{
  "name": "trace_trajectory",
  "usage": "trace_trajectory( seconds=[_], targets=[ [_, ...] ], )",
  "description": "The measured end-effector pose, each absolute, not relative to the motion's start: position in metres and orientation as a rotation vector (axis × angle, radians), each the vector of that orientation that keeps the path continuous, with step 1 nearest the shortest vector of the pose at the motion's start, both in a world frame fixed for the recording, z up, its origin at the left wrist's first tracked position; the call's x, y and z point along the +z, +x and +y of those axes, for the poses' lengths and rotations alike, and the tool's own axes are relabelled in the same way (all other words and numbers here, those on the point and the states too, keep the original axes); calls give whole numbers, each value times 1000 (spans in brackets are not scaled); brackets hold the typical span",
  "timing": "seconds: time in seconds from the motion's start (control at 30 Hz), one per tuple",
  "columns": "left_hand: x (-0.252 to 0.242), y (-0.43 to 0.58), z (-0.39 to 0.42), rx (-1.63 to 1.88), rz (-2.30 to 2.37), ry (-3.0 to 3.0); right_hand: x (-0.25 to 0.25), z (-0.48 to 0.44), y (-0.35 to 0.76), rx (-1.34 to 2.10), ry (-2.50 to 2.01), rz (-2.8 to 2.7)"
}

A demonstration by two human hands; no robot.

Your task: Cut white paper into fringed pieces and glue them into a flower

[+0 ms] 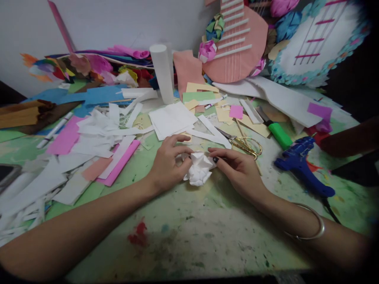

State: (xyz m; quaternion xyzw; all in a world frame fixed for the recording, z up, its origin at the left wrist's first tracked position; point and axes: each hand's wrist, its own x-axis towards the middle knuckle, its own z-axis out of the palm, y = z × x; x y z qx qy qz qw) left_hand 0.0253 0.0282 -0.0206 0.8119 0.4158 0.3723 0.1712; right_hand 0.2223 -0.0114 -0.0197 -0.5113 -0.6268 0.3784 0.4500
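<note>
A white paper flower with folded petals sits low over the table in the middle of the head view. My left hand holds its left side, thumb and fingers closed around the petals. From the right, my right hand pinches the outer edge of a petal between thumb and fingers. Just behind the hands lie gold-handled scissors and a stack of white paper squares. The underside of the flower is hidden.
White paper scraps pile up on the left. A blue glue gun and a green-handled knife lie on the right. A white roll stands at the back, near a pink guitar-shaped cutout against the wall.
</note>
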Motion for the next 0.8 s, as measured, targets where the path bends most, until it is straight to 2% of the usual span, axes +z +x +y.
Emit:
trace_trajectory(
  seconds=[0.13, 0.33, 0.8],
  targets=[
    [-20, 28, 31, 953, 1117, 2255, -19, -13, 221, 831, -1275, -1677],
    [-24, 35, 36, 881, 1130, 2214, -20, -9, 217, 413, -1277, -1934],
    [-19, 25, 35, 1053, 879, 2276, -24, -7, 217, 164, -1305, -2006]
  ],
)
